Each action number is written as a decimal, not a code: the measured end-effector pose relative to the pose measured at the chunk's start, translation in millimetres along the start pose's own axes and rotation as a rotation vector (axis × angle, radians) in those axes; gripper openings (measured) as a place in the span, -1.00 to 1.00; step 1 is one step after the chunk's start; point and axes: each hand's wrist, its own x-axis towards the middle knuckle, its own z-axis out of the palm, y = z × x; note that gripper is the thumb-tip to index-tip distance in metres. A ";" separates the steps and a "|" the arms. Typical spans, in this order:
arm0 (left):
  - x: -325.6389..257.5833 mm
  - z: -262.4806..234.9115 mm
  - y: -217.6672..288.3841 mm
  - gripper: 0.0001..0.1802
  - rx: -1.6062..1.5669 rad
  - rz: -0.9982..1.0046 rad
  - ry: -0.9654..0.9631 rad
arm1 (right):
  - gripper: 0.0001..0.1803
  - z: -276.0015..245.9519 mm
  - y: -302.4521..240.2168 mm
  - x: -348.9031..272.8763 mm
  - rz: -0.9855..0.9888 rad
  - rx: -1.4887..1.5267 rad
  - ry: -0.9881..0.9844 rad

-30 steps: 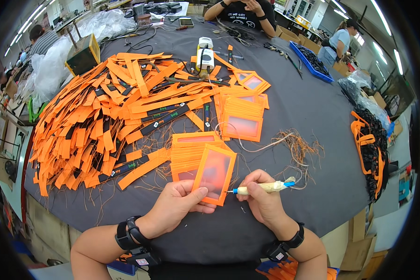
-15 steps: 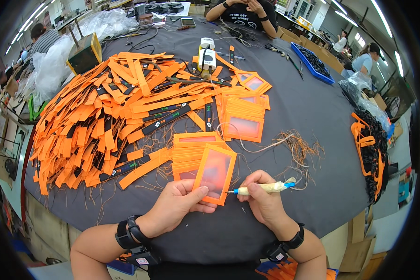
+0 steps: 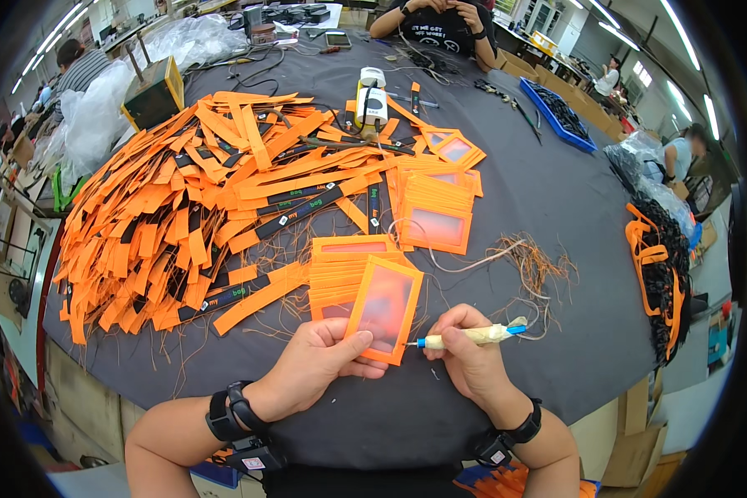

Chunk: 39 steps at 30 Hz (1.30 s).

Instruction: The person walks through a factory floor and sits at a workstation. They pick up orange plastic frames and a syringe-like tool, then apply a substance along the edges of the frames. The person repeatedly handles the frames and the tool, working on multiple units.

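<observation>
My left hand (image 3: 330,358) pinches an orange-framed clear window pouch (image 3: 384,309) by its lower left corner, thumb on top. The pouch is held tilted above the cloth. In my right hand (image 3: 469,353) is a corded pen-shaped tool (image 3: 477,335), wrapped in pale tape with blue ends. Its thin metal tip meets or nearly meets the pouch's lower right edge. Behind the held pouch lies a fanned stack of like pouches (image 3: 340,278), partly hidden by it. A second stack (image 3: 436,228) lies farther back to the right.
A large heap of orange and black straps (image 3: 166,216) covers the table's left side. Thread scraps (image 3: 531,261) lie to the right near the tool's cord. A white and yellow device (image 3: 372,100), a blue tray (image 3: 556,112) and a co-worker's hands (image 3: 465,12) are farther back.
Both hands, the pouch and the tool keep nearly the same pose. The whole view has shifted very slightly. At the far right, a person in light blue has changed posture.
</observation>
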 end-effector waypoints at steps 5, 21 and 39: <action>0.3 -1.3 -0.7 -0.72 -0.007 0.000 -0.012 | -0.86 -2.5 0.5 0.2 0.009 -0.015 -0.039; -0.5 -0.3 -1.1 -0.73 0.004 0.010 -0.009 | -0.88 -0.9 0.7 -1.7 0.009 -0.064 -0.029; -8.8 12.8 -4.2 -0.78 -0.030 0.097 0.040 | -0.52 46.0 -7.6 -7.0 -0.814 -1.164 -0.014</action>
